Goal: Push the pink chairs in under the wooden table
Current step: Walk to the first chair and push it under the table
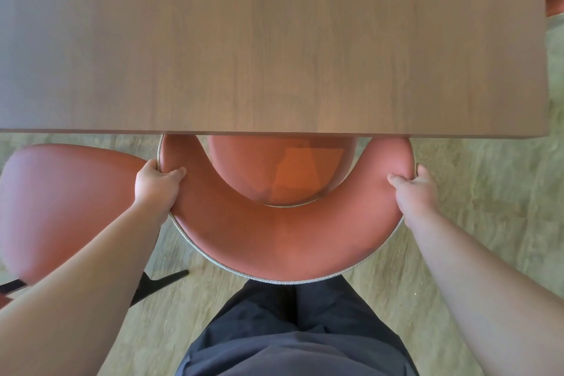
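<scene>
Second pink chair (61,207): at left, outside the tabletop (274,40) edge.
Left hand (158,185): grips the curved backrest's left end.
Pink chair (283,238): centre, seat partly under the tabletop, open side facing the table, backrest arc running left-right.
Right hand (413,191): grips the right end.

pale greenish floor (488,192) all around; dark trousers (293,330) at the bottom edge.

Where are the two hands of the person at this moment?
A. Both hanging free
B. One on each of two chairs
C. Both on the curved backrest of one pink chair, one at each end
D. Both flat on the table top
C: the left hand and the right hand each hold an end of the curved backrest, thumbs on top.
</scene>
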A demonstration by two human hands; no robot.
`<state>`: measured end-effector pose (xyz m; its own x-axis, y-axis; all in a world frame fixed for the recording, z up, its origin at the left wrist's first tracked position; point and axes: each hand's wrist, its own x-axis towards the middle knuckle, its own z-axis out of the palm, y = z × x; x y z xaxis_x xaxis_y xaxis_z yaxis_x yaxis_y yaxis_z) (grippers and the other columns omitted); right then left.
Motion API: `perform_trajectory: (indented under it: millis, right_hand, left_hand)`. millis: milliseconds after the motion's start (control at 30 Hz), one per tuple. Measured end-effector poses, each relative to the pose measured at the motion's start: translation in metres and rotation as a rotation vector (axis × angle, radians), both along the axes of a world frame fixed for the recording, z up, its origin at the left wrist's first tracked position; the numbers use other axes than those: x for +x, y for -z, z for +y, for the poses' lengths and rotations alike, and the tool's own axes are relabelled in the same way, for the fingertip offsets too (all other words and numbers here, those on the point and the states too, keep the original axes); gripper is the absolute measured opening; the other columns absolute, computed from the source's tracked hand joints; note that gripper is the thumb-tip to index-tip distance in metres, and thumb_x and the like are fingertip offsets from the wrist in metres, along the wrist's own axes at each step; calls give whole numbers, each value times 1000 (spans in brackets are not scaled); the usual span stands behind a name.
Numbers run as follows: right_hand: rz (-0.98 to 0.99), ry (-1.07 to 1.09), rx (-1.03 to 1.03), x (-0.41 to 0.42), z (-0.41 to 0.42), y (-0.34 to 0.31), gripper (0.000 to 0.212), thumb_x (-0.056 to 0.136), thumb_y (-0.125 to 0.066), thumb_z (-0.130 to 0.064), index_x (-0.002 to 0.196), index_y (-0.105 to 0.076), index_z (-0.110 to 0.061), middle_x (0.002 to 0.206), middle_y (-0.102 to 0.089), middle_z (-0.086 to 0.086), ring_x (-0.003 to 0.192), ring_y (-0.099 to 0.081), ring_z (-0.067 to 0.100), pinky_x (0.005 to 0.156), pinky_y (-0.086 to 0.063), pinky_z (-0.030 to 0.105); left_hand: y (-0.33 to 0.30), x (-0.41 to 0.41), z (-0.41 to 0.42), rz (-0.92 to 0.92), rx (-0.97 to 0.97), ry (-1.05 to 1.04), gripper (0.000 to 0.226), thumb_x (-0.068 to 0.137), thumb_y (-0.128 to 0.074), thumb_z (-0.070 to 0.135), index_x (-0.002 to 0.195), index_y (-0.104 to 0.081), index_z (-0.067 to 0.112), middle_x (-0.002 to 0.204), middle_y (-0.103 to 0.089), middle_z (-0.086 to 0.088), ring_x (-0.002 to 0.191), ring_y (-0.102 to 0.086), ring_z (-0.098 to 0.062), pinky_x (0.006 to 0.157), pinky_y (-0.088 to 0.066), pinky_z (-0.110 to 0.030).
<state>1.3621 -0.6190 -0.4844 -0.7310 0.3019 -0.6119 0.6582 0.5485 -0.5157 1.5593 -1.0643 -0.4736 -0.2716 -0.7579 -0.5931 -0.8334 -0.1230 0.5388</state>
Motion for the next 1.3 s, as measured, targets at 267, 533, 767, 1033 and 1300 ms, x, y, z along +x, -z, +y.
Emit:
perform_trajectory:
  millis: [267,533,767,1033,1300]
  right_hand:
    - [3,-6,7,-3,-5,1,88,88,-75,-29,160,-27,-13,124,-54,-4,107,-55,20,92,-39,32]
    - [-41,-100,129,3,-16,-20,59,89,-68,-43,138,-47,-17,133,-64,10,106,-62,33,90,-46,40]
    - [74,-35,61,43,-38,-73,70,90,-54,-17,156,-34,-28,150,-52,-1,118,-59,23,95,-47,36]
    - [303,-80,-240,133,-59,-149,55,96,-44,3,147,-43,-17,146,-55,6,121,-60,9,108,-47,37]
    - [559,-242,-529,214,-57,-228,51,93,-43,-1,125,-46,-41,123,-67,0,108,-69,10,98,-55,37]
  left_hand:
    - [-1,-5,-4,-10,19,17,20,86,-78,26,98,-64,19,96,-72,-2,86,-71,-22,74,-59,-37]
    - [-24,-9,3,-45,53,68,45,93,-73,31,130,-61,9,112,-71,-6,95,-70,-24,69,-53,-30]
    - [-79,17,33,100,71,70,64,90,-50,8,151,-50,23,124,-72,7,86,-68,-9,65,-50,-25]
    - [-146,51,63,381,124,39,43,99,-51,2,137,-56,23,118,-76,1,108,-75,-17,93,-62,-37]
    - [-205,139,102,563,6,105,41,97,-48,1,121,-64,30,103,-81,9,98,-78,-10,84,-61,-32]
